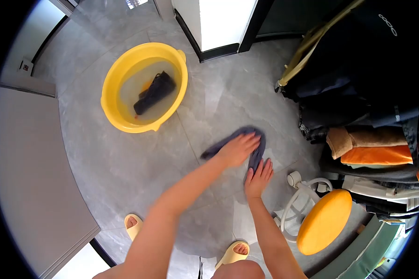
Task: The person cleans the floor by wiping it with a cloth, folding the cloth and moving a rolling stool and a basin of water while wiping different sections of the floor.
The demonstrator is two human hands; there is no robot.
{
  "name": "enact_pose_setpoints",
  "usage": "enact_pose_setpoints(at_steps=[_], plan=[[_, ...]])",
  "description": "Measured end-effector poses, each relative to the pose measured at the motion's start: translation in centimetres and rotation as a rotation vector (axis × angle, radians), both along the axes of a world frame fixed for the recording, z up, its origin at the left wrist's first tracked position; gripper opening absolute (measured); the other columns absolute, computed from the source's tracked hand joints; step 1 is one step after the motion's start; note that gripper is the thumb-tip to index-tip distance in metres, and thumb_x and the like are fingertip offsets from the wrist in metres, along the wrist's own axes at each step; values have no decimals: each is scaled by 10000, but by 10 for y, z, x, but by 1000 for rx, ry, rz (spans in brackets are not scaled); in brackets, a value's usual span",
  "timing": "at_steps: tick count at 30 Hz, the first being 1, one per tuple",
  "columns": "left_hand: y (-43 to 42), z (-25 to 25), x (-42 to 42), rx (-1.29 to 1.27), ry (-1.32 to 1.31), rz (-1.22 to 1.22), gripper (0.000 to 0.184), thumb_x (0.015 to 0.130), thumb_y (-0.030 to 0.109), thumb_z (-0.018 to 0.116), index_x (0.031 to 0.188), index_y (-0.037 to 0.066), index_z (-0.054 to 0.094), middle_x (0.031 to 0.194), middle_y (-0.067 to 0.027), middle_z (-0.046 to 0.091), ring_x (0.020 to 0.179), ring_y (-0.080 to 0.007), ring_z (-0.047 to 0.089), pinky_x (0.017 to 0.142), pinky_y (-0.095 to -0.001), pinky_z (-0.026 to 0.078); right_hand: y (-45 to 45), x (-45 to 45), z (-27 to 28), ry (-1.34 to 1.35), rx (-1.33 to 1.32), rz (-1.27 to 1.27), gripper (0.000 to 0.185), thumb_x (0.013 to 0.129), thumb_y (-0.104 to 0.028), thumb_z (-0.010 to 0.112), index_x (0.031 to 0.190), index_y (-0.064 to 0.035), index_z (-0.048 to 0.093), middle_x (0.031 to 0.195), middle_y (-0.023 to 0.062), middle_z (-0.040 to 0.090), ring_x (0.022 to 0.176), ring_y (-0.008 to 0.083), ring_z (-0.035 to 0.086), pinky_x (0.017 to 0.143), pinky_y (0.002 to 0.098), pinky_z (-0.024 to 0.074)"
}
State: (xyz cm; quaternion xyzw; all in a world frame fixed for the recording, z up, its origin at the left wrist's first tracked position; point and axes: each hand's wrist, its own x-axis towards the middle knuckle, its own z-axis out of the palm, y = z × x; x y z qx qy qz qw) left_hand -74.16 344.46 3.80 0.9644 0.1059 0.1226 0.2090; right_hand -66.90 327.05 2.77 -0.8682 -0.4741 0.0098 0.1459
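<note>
A dark grey-blue cloth (256,159) lies bent on the grey tiled floor in front of me. My left hand (239,149) rests flat on top of it, fingers stretched toward its right part. Just nearer to me, my right hand (259,179) has its fingers spread, at the cloth's lower end and partly over the floor. To the upper left stands a yellow basin (108,100) holding cloudy water. A second dark cloth (156,92) lies folded in that water.
On the right are a stool with a yellow seat (325,222) and white wheeled base, and a rack (293,69) of dark clothes. A white wall corner (223,25) juts in above. Grey cabinets (37,186) line the left. My feet wear yellow slippers (232,255).
</note>
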Motion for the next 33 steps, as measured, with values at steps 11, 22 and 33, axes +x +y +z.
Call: enact_pose_setpoints(at_steps=[11, 22, 33], plan=[[137, -18, 32, 102, 184, 1045, 566, 842, 138, 471, 1376, -9, 352, 1480, -168, 272, 1350, -333, 274, 1080, -430, 263, 4, -1, 10, 51, -28, -7, 533, 900, -272, 463, 1356, -9, 379, 1449, 241, 275, 1327, 410, 264, 1076, 547, 183], [3, 17, -271, 62, 603, 737, 612, 836, 91, 491, 1401, -23, 285, 1498, -199, 197, 1355, -352, 253, 1073, -418, 298, -2, 4, -13, -85, 3, 22, 527, 906, -281, 468, 1350, -9, 387, 1432, 237, 305, 1306, 410, 296, 1062, 534, 225], [86, 31, -415, 95, 330, 790, 589, 742, -32, 508, 1316, 84, 446, 1414, -95, 371, 1223, -307, 427, 963, -375, 410, 22, 4, 65, 138, -247, 415, 501, 870, -153, 544, 1308, 41, 397, 1334, 266, 396, 1224, 413, 387, 1042, 445, 315]])
